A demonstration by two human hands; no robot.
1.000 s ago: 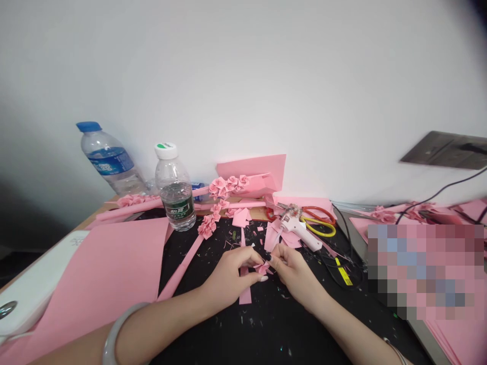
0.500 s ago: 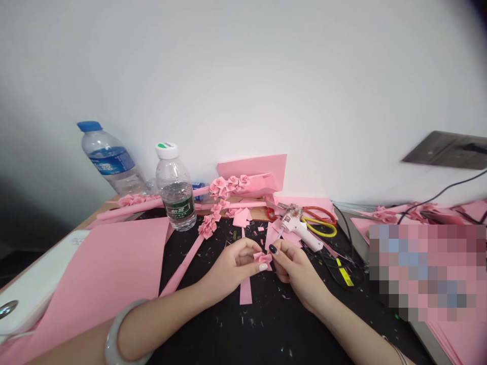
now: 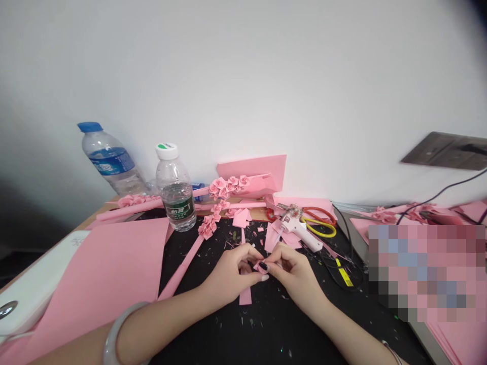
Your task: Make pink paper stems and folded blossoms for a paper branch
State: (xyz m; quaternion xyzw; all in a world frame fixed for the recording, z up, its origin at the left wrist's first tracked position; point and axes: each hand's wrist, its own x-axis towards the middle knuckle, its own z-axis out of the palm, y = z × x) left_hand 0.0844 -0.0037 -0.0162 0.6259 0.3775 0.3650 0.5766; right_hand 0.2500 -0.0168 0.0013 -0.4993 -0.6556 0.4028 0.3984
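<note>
A small pink paper flower (image 3: 262,268) is pinched between my two hands above the black mat, mostly covered by fingers. My left hand (image 3: 239,268) grips it from the left with thumb and forefinger. My right hand (image 3: 291,268) presses on it from the right, its dark-nailed thumb over the petals. Under the hands lies a pink paper strip (image 3: 245,296). Just beyond them rests a white glue gun (image 3: 300,230), near scissors with red and yellow handles (image 3: 321,228). To the left is a rolled pink paper stem topped with paper flowers (image 3: 207,226).
A water bottle with a white cap (image 3: 177,197) stands at the back left, and a blue-capped bottle (image 3: 110,159) leans by the wall. A large pink sheet (image 3: 117,258) covers the left side. Black cables (image 3: 352,253) and stacked pink paper (image 3: 460,334) lie to the right.
My right hand has shifted slightly left, its thumb moving from the flower's edge onto the petals. Both hands have come closer together and a little lower. Less of the flower shows.
</note>
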